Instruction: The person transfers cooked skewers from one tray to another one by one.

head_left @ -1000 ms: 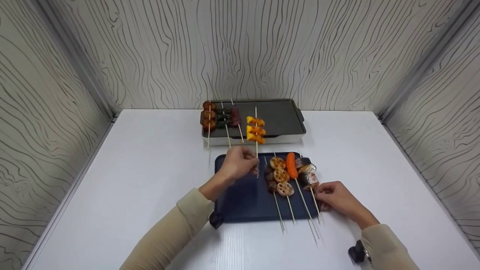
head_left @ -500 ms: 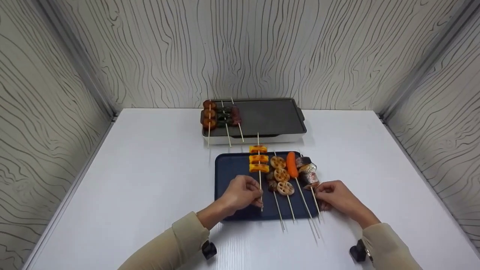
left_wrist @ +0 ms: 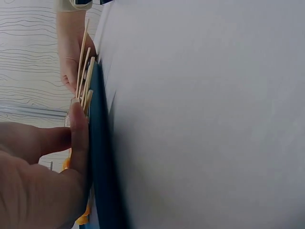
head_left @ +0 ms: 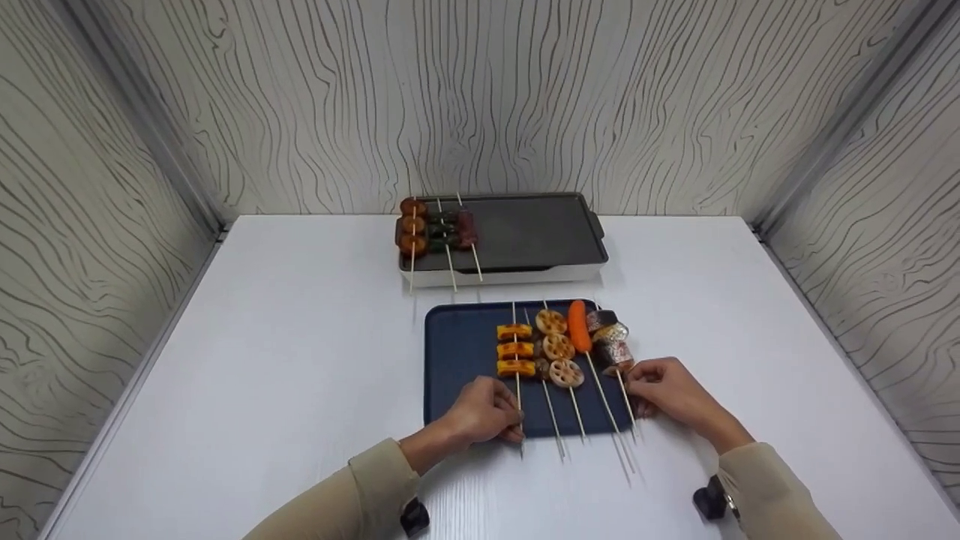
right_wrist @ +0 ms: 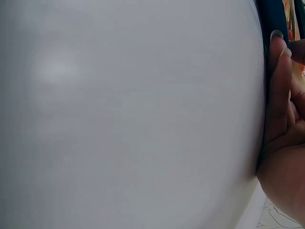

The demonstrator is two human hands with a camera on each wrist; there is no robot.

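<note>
White table (head_left: 300, 330): left grip (head_left: 484, 411) pinches yellow skewer (head_left: 515, 349), right grip (head_left: 669, 390) pinches blue tray (head_left: 459, 349)

The left hand (left_wrist: 43, 176) is nearest, thumb and forefinger together at the tip; what sits between them is hidden; bits of orange food (left_wrist: 83, 218) show from behind it; farther right, several pale sticks (left_wrist: 81, 62) lie close together above the tray (left_wrist: 98, 129); the right hand (left_wrist: 71, 59) is just beside them, contact unclear, below a pale sleeve (left_wrist: 66, 5); the white counter (left_wrist: 205, 114) spreads along the tray's near side; a line-patterned wall (left_wrist: 28, 57) stands far behind, crossed by a grey strip (left_wrist: 33, 111).
</note>
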